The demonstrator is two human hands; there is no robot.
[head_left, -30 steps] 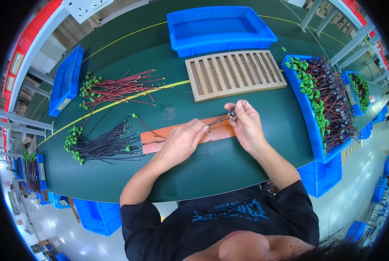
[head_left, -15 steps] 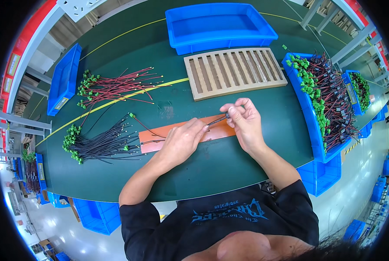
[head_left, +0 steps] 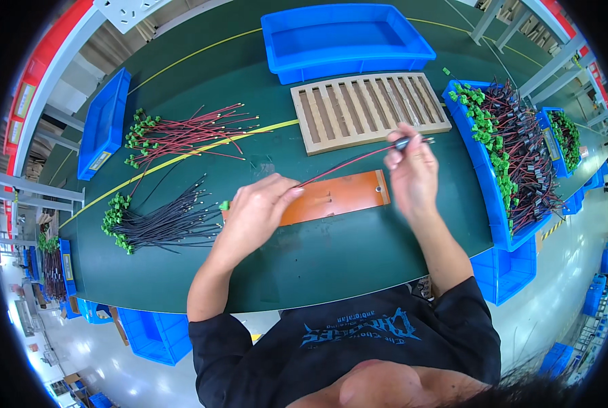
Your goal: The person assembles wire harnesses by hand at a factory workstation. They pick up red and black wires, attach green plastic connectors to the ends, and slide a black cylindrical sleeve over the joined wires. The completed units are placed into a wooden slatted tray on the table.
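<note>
Between my hands stretches a pair of red and black wires [head_left: 348, 162], raised above an orange strip-shaped board [head_left: 344, 197]. My left hand [head_left: 253, 207] is closed around the wires near the board's left end. A green connector [head_left: 225, 205] pokes out beside that hand. My right hand [head_left: 414, 170] pinches the wires' other end, where a small black cylindrical piece [head_left: 402, 143] sits; bare tips stick out past the fingers. Left of the board lies a bundle of black wires [head_left: 171, 221] with green connectors, and beyond it a bundle of red wires [head_left: 188, 136].
A slotted wooden tray [head_left: 304, 139] lies behind the board. At the back stands a blue bin [head_left: 344, 68], another blue bin [head_left: 103, 126] at left. On the right, a blue bin [head_left: 498, 224] is heaped with finished-looking wires and green connectors; a smaller bin [head_left: 552, 153] stands beyond.
My right hand has moved right and away from me with the wire end; my left hand has shifted left. The wires are now lifted and drawn straight, exposing more of the board.
</note>
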